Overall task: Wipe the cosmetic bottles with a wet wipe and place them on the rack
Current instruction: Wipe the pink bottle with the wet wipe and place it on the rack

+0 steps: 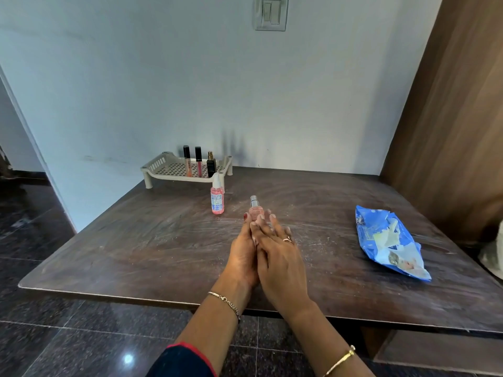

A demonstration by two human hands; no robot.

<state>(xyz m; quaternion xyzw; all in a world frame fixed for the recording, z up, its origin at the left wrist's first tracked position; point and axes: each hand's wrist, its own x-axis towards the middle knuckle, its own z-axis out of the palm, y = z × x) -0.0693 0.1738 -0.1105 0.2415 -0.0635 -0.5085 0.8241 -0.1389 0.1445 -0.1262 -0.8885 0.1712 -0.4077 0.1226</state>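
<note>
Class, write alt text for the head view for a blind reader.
A left hand grips a pink silver-capped bottle over a dark wooden table, the right hand laid across it. Behind stand a pink white-capped bottle and a beige plastic rack holding three cosmetics; a blue wipes pack lies right.

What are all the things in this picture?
table: one, dark brown, by the wall
rack: one, beige, back of table
lip gloss tubes: two, black-capped, on rack
dark bottle: one, black, on rack
pink bottle: one, white-capped, before rack
small pink bottle: one, silver-capped, in hands
wipes pack: one, blue, table's right
light switch: one, pale, on wall
left hand: one, holding small pink bottle
right hand: one, over left hand
</note>
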